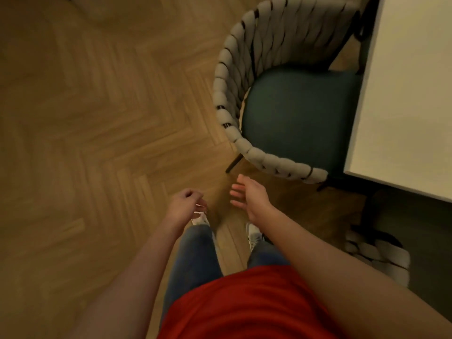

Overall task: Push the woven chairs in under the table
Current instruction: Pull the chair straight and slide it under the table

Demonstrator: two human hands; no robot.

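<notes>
A woven chair with a grey braided back and a dark green seat stands at the upper right, its seat's right edge at the white table. A second woven chair shows only its braided back at the lower right, under the table's near corner. My right hand hangs just below the first chair's armrest, fingers straight, touching nothing. My left hand is lower and to the left over the floor, its fingers loosely curled and holding nothing.
Herringbone wooden floor fills the left and middle of the view. A dark rug or floor patch lies under the table at the right. My legs and shoes stand below the hands.
</notes>
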